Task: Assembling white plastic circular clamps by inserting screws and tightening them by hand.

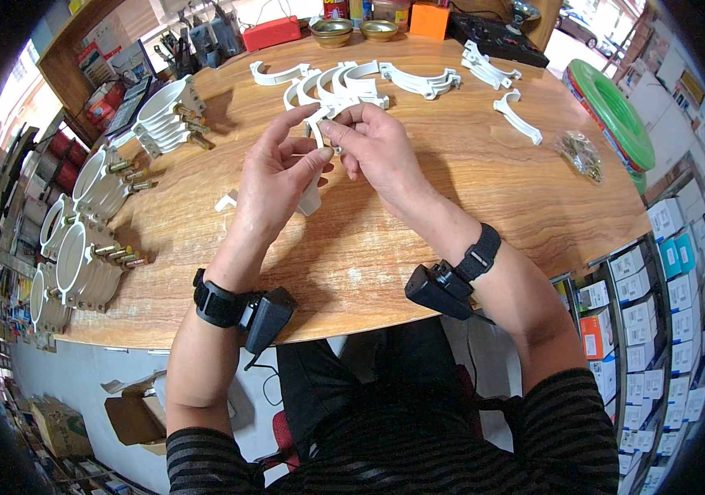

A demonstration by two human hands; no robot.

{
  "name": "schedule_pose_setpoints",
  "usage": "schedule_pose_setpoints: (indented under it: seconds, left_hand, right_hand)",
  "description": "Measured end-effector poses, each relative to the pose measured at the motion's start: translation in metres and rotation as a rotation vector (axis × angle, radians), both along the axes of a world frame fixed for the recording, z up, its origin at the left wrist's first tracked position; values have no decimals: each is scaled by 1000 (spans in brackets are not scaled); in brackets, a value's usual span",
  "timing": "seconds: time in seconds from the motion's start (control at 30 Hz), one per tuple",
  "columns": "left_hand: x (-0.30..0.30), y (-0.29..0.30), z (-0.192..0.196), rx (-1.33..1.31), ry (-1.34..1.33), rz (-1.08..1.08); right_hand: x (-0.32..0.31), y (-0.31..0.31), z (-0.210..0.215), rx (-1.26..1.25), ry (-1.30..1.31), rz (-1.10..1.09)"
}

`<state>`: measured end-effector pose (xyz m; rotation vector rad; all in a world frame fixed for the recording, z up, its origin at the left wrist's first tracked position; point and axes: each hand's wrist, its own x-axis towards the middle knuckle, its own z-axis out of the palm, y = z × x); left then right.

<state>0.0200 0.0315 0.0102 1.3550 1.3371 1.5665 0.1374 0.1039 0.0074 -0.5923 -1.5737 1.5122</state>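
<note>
My left hand is closed on a white plastic pipe clamp, whose lower part shows below my fingers. My right hand pinches at the clamp's upper end; whether a small part is between those fingertips is hidden. Just beyond my hands lie several loose white clamp halves. Two more groups of halves rest farther right, one a single curved piece. A clear bag of small metal hardware sits at the right. Along the left stand stacks of ring-shaped clamps with brass-coloured bolts sticking out.
The wooden table has a curved near edge. At its back are a red box, brass-coloured bowls, an orange box and a black case. Green coiled hose stands right, above shelves of small boxes.
</note>
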Motion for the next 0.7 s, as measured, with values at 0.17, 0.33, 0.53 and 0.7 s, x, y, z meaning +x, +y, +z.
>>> schedule_pose_setpoints:
  seconds: [0.17, 0.33, 0.53, 0.7]
  left_hand:
    - [-1, 1, -1, 17, -14, 0]
    - [0, 1, 0, 13, -12, 4]
    - [-1, 0, 0, 18, -8, 9]
    - [0, 1, 0, 27, -17, 13]
  right_hand:
    - [3, 2, -2, -132, 109, 125]
    - [1, 0, 0, -64, 43, 73]
    - [3, 0, 1, -108, 78, 93]
    - [2, 2, -2, -143, 127, 123]
